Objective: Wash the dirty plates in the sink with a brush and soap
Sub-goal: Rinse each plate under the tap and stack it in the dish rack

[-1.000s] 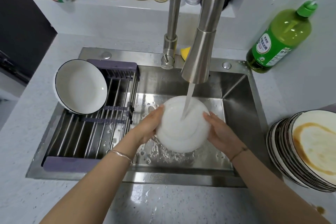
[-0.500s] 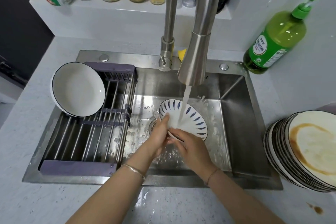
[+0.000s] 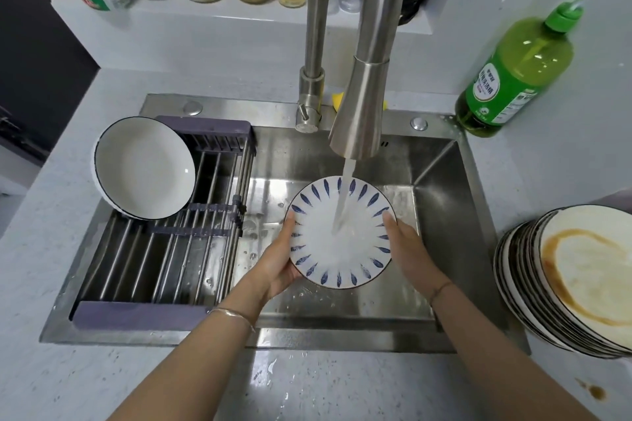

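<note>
**Wet plate, thin hold: a slip is the risk**

The blue-patterned plate point(image 3: 340, 232) is held face up over the sink point(image 3: 444, 215), and the stream point(image 3: 343, 195) from the faucet point(image 3: 362, 106) lands near its centre. My left hand point(image 3: 278, 267) grips the left rim with the thumb over the edge, and my right hand point(image 3: 408, 249) holds the right rim likewise. I judge both holds shallow. Wet glaze could slide free and hit the steel below (a chip at least). Tilting it could also sheet water onto the counter point(image 3: 342, 386). The stack of dirty plates point(image 3: 519, 284) stands near my right forearm, so a careless swing might knock it.
</note>
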